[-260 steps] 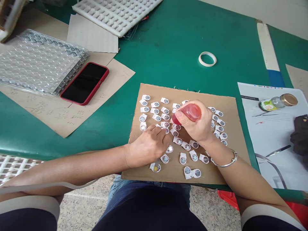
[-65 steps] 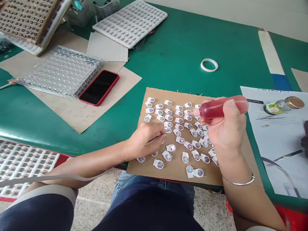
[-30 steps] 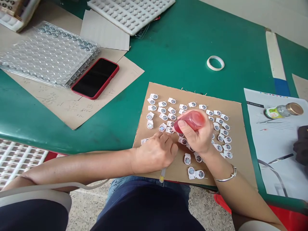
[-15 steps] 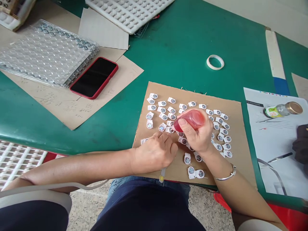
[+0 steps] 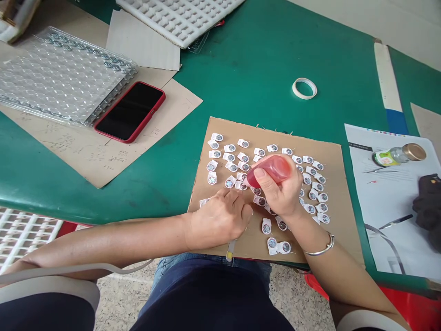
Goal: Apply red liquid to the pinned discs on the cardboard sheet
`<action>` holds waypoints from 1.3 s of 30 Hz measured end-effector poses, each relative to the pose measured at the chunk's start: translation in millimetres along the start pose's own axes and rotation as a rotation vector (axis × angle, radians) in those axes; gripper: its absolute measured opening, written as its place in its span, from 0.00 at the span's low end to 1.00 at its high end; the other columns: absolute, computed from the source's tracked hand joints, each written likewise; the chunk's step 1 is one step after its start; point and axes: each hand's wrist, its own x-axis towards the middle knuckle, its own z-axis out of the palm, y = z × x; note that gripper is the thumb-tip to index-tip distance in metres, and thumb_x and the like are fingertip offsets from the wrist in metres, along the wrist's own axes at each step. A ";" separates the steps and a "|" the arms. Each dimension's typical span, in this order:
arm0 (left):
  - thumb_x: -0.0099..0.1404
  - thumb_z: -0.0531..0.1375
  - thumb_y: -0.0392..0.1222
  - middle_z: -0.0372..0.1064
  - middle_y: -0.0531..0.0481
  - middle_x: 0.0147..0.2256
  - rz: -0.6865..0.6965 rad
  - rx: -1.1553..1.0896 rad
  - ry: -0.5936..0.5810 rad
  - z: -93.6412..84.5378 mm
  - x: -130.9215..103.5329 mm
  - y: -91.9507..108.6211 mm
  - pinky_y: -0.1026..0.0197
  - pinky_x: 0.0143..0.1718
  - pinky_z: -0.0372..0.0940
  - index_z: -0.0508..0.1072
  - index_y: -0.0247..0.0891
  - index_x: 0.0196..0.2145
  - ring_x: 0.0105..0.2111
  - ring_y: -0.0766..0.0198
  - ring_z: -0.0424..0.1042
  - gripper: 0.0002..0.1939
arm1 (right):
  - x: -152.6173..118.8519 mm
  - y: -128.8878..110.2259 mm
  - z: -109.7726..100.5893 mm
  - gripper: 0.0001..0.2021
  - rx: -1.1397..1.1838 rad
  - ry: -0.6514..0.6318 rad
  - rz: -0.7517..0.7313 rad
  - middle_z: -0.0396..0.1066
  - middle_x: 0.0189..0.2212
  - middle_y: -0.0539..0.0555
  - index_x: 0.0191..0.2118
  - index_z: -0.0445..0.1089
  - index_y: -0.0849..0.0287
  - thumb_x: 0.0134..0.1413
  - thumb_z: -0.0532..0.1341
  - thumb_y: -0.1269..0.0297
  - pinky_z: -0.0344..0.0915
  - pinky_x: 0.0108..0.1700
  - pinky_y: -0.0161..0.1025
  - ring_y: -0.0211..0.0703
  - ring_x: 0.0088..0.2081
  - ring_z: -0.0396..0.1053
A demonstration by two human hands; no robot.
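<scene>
My right hand (image 5: 284,191) is wrapped round a red squeeze bottle (image 5: 270,171), its nozzle tilted down to the left over small round parts. Close beside the nozzle, my left hand (image 5: 220,218) is closed, palm down, fingertips near the same parts. A flat strip with a yellow end (image 5: 230,252) sticks out from under it; whether the fingers grip it is hidden. Several round parts with white tabs, one of them a white-tabbed part (image 5: 266,226), lie spread over a brown cardboard sheet (image 5: 330,248). My hands cover some of them.
A red-cased phone (image 5: 130,111) and a clear blister tray (image 5: 65,78) lie at left. A white grid tray (image 5: 182,18) is at the back. A tape ring (image 5: 304,88) lies beyond the cardboard. At right, a glass bottle (image 5: 399,155) and a dark object (image 5: 427,211) rest on paper.
The whole view has shifted slightly, so things appear a little further left. Both hands keep nearly the same pose, with the nozzle still by the same parts.
</scene>
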 end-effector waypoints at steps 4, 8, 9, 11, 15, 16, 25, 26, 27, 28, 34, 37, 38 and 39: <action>0.60 0.51 0.25 0.66 0.45 0.22 -0.003 -0.008 -0.002 0.1 0.3 -0.1 0.56 0.28 0.67 0.62 0.33 0.23 0.26 0.60 0.68 0.11 | -0.1 0.0 0.0 0.09 -0.020 0.007 -0.005 0.72 0.29 0.50 0.36 0.66 0.55 0.49 0.62 0.58 0.69 0.39 0.43 0.41 0.33 0.71; 0.60 0.50 0.24 0.67 0.44 0.23 0.001 -0.006 0.003 -0.5 0.0 -0.5 0.55 0.29 0.67 0.62 0.33 0.23 0.26 0.60 0.68 0.11 | 0.5 -0.4 -0.3 0.09 -0.040 0.014 -0.008 0.73 0.30 0.50 0.35 0.66 0.55 0.50 0.62 0.58 0.69 0.39 0.43 0.42 0.34 0.71; 0.61 0.50 0.24 0.67 0.44 0.23 0.003 -0.004 0.002 -0.6 -0.3 -0.7 0.55 0.29 0.67 0.63 0.33 0.23 0.26 0.60 0.68 0.11 | 0.9 -0.4 -0.3 0.09 -0.040 0.013 -0.007 0.73 0.30 0.50 0.35 0.66 0.55 0.50 0.62 0.58 0.69 0.39 0.43 0.42 0.34 0.71; 0.61 0.50 0.25 0.67 0.44 0.23 0.000 0.002 -0.006 -0.6 -1.0 -1.1 0.56 0.28 0.66 0.63 0.33 0.24 0.26 0.60 0.67 0.10 | 1.9 -0.3 -0.4 0.08 -0.034 0.010 -0.006 0.73 0.29 0.50 0.35 0.66 0.55 0.50 0.62 0.58 0.69 0.39 0.42 0.41 0.33 0.71; 0.61 0.51 0.26 0.67 0.45 0.24 -0.006 0.010 0.012 -0.1 -1.6 -1.4 0.57 0.25 0.65 0.63 0.33 0.25 0.25 0.61 0.66 0.09 | 3.3 1.7 -0.4 0.08 -0.020 0.028 -0.012 0.73 0.29 0.50 0.34 0.66 0.56 0.50 0.62 0.59 0.69 0.38 0.42 0.41 0.33 0.71; 0.61 0.51 0.26 0.67 0.45 0.24 -0.007 0.010 0.012 -0.1 -1.5 -1.4 0.57 0.25 0.65 0.63 0.33 0.25 0.25 0.61 0.66 0.09 | 3.4 2.4 -0.5 0.08 -0.022 0.034 -0.010 0.73 0.29 0.50 0.34 0.66 0.56 0.49 0.62 0.59 0.69 0.38 0.43 0.41 0.33 0.71; 0.60 0.50 0.25 0.64 0.46 0.23 -0.021 -0.017 -0.026 1.5 -3.4 -2.6 0.58 0.25 0.63 0.61 0.35 0.24 0.26 0.61 0.65 0.10 | 4.2 5.1 -1.3 0.10 -0.060 0.059 -0.013 0.73 0.29 0.50 0.35 0.65 0.55 0.49 0.62 0.56 0.69 0.37 0.43 0.41 0.33 0.71; 0.60 0.50 0.25 0.64 0.46 0.23 -0.021 -0.022 -0.029 2.0 -3.8 -2.4 0.58 0.24 0.63 0.61 0.35 0.24 0.25 0.61 0.65 0.10 | 4.3 5.2 -1.5 0.10 -0.063 0.060 -0.014 0.73 0.29 0.50 0.35 0.65 0.55 0.49 0.62 0.56 0.69 0.37 0.43 0.41 0.33 0.71; 0.60 0.50 0.25 0.64 0.45 0.23 -0.023 -0.028 -0.028 2.6 -4.2 -2.2 0.58 0.24 0.63 0.60 0.35 0.24 0.25 0.61 0.65 0.10 | 4.3 5.3 -1.7 0.10 -0.065 0.061 -0.018 0.73 0.30 0.50 0.36 0.65 0.55 0.49 0.62 0.56 0.69 0.37 0.43 0.41 0.33 0.71; 0.59 0.51 0.25 0.64 0.45 0.23 -0.027 -0.034 -0.024 3.1 -4.5 -2.0 0.57 0.25 0.63 0.60 0.35 0.24 0.26 0.60 0.65 0.10 | 4.3 5.3 -2.0 0.10 -0.065 0.062 -0.025 0.73 0.30 0.50 0.36 0.65 0.55 0.49 0.62 0.57 0.69 0.37 0.43 0.41 0.33 0.71; 0.60 0.50 0.26 0.65 0.44 0.24 -0.030 -0.053 -0.023 4.4 -4.7 -1.6 0.56 0.29 0.66 0.62 0.34 0.25 0.29 0.60 0.67 0.08 | 2.7 4.1 -5.1 0.10 -0.080 0.043 -0.051 0.73 0.29 0.50 0.35 0.65 0.55 0.49 0.62 0.57 0.69 0.36 0.43 0.42 0.32 0.71; 0.59 0.50 0.26 0.65 0.44 0.24 -0.024 -0.059 -0.029 4.3 -4.0 -2.2 0.56 0.29 0.66 0.62 0.33 0.25 0.29 0.59 0.67 0.08 | 1.7 3.0 -6.5 0.10 -0.086 0.039 -0.061 0.73 0.29 0.49 0.36 0.65 0.54 0.49 0.63 0.57 0.69 0.36 0.42 0.41 0.32 0.71; 0.59 0.50 0.26 0.65 0.43 0.24 -0.023 -0.061 -0.032 4.4 -3.8 -2.2 0.56 0.28 0.65 0.62 0.33 0.25 0.29 0.59 0.67 0.08 | 1.3 2.8 -6.7 0.10 -0.082 0.034 -0.067 0.73 0.29 0.49 0.36 0.65 0.54 0.49 0.63 0.58 0.68 0.36 0.42 0.40 0.32 0.71; 0.59 0.50 0.26 0.65 0.43 0.24 -0.023 -0.064 -0.032 4.5 -3.7 -2.2 0.57 0.28 0.65 0.62 0.33 0.25 0.29 0.59 0.67 0.08 | 0.9 2.8 -6.7 0.10 -0.077 0.028 -0.074 0.73 0.29 0.49 0.36 0.64 0.54 0.49 0.63 0.58 0.68 0.36 0.41 0.40 0.32 0.71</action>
